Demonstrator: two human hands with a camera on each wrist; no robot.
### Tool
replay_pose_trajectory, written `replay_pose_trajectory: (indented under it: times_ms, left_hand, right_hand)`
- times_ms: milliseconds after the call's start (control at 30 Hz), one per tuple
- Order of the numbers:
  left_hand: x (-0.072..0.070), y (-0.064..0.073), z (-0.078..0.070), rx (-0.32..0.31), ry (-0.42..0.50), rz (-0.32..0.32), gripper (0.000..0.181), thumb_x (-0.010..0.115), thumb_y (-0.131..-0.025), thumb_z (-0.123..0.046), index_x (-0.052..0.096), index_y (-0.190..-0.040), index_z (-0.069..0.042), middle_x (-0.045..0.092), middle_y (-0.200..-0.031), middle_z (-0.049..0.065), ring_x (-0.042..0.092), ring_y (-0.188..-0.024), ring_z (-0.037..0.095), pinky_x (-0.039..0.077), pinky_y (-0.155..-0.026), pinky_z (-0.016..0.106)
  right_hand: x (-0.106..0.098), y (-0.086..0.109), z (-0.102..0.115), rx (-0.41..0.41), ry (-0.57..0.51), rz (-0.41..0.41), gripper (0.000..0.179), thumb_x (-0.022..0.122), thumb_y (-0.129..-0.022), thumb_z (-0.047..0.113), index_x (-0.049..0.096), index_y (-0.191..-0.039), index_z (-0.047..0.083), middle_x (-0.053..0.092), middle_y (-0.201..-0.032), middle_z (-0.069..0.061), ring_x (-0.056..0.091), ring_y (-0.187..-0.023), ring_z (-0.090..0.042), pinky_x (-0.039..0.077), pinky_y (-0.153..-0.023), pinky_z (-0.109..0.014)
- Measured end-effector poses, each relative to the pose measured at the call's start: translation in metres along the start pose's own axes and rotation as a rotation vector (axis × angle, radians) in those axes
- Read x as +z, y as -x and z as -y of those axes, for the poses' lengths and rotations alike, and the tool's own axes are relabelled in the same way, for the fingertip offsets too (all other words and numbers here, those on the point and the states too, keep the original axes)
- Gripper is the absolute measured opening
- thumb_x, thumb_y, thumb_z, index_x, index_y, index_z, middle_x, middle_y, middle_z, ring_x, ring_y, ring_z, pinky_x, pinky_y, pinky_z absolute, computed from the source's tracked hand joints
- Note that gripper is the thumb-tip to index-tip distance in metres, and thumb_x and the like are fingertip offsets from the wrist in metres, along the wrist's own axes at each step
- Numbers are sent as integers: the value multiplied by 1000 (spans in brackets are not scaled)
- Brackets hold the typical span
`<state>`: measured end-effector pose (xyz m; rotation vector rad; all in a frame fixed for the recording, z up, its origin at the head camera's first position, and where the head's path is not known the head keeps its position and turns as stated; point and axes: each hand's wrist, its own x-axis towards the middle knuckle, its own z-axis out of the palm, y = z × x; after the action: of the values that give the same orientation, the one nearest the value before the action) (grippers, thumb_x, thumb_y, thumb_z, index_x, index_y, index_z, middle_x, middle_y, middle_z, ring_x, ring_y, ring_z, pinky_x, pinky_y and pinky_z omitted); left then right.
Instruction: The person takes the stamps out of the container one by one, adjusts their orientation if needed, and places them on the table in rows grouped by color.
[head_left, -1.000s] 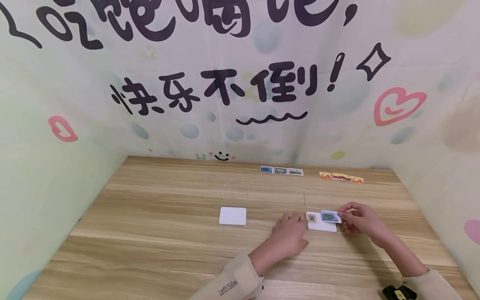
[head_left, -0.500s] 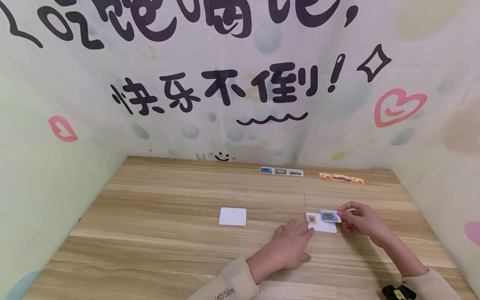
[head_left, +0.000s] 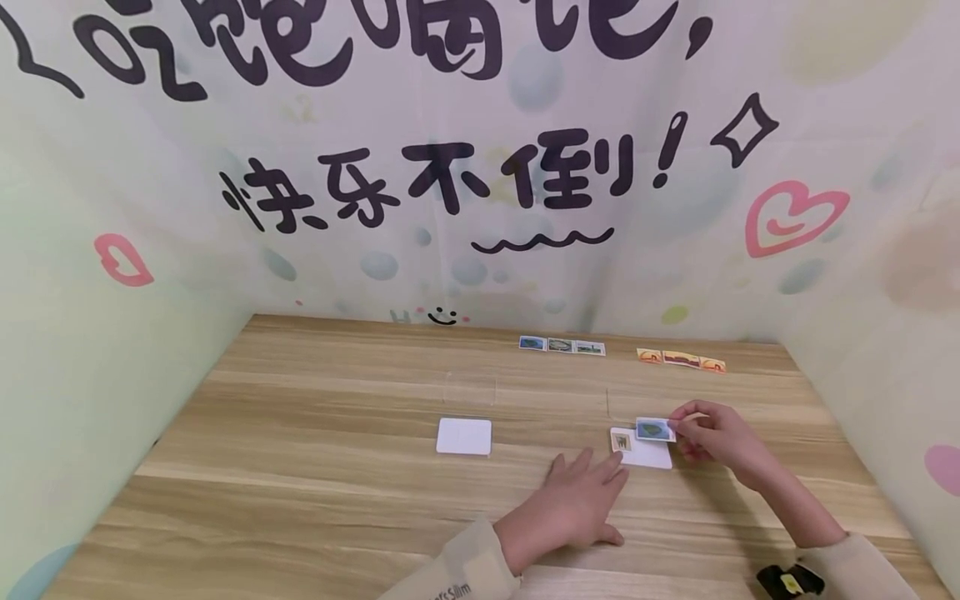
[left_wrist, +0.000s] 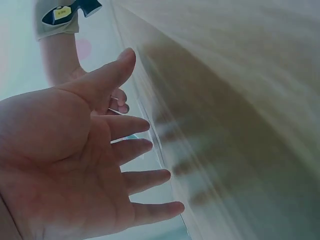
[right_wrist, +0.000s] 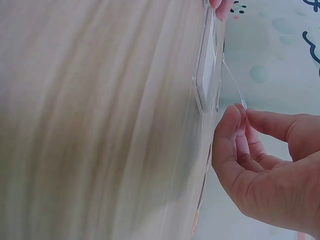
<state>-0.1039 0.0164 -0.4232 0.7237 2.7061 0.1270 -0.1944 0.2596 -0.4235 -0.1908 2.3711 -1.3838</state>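
My right hand (head_left: pixel 722 443) pinches the right edge of a postage stamp (head_left: pixel 654 430) with a blue and green picture, between thumb and fingers. That stamp overlaps the upper right of a white card (head_left: pixel 651 455). In the right wrist view it shows edge-on as a thin bent sheet (right_wrist: pixel 235 82), raised at the pinched end. On the card's left part lies a small brownish stamp (head_left: pixel 622 442). My left hand (head_left: pixel 568 507) has its fingers spread, fingertips right at the card's left edge. Its palm (left_wrist: pixel 60 165) and straight fingers appear in the left wrist view.
Left of the hands lies a second white card (head_left: pixel 463 436). Behind the cards are faint transparent sheets (head_left: pixel 470 390). Farther back are a row of bluish and grey stamps (head_left: pixel 561 344) and a row of orange stamps (head_left: pixel 681 358). A printed cloth (head_left: pixel 360 275) stands behind the table.
My left hand has spread its fingers and shifted slightly toward the card's left edge and the viewer. The right hand still pinches the blue and green stamp, almost unmoved.
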Motion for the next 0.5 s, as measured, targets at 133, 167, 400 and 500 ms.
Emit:
replay_pose_trajectory:
  times_ms: [133,167,400,500]
  left_hand:
    - [2,-2,-2,2,-12,12,86,69,-92,-64,37,-165,-30,19,-174,-17,27,-159,19,35,-122,51]
    - [2,-2,-3,2,-14,14,87,68,-92,-65,36,-165,-30,19,-174,-17,27,-159,19,36,-122,51]
    - [1,-5,-6,-16,-11,9,88,68,-91,-67,39,-164,-28,22,-173,-16,30,-158,17,37,-121,48]
    - [1,-6,-7,-24,3,9,88,69,-91,-66,40,-164,-27,23,-173,-15,30,-158,17,38,-121,48]
  right_hand:
    - [0,-3,1,2,-21,9,24,55,-109,8,56,-118,-14,63,-82,-6,60,-74,-13,59,-67,-29]
    - [0,-4,2,4,-24,8,24,55,-109,9,56,-118,-14,63,-82,-6,60,-74,-13,59,-67,-29]
    - [3,-10,5,-26,-26,-3,26,57,-108,7,55,-119,-17,64,-83,-6,61,-72,-12,59,-66,-28]
    - [3,-13,8,-32,-14,-10,25,57,-108,7,56,-118,-16,63,-83,-6,60,-71,-12,58,-66,-28]
